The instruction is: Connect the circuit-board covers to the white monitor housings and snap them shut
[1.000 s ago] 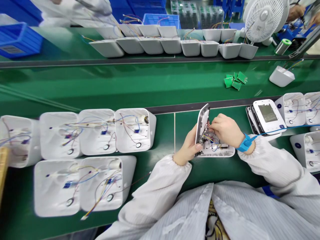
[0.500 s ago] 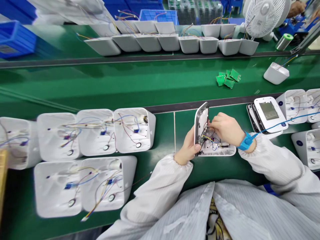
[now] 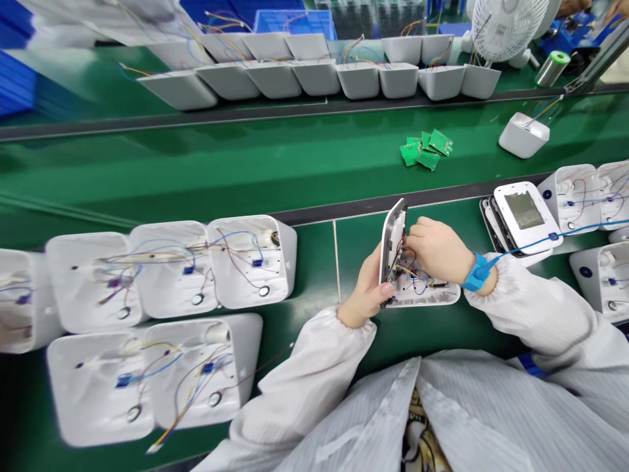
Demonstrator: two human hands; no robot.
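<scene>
My left hand [image 3: 366,288] grips a white front panel [image 3: 392,239] with a dark inner rim, holding it tilted up on edge. Below and right of it lies an open white housing [image 3: 427,298], with colored wires [image 3: 410,272] running between the two. My right hand [image 3: 437,248] is closed at the panel's inner side, above the housing. Its fingertips pinch at the wires there, though what exactly they hold is hidden. A blue wrist strap [image 3: 476,272] with a cord circles my right wrist.
Several white housings with wires [image 3: 253,262] stand at left, more at right. Stacked panels with a screen [image 3: 525,210] lie right of my hands. Green circuit boards [image 3: 427,149] and a lone white housing [image 3: 523,136] sit beyond. A fan [image 3: 508,29] and solder spool [image 3: 553,69] stand on the back shelf.
The camera view has shifted slightly, moving the bench items leftward. My left hand still holds the panel upright; my right hand stays at its inner side, with its fingers slightly more turned in.
</scene>
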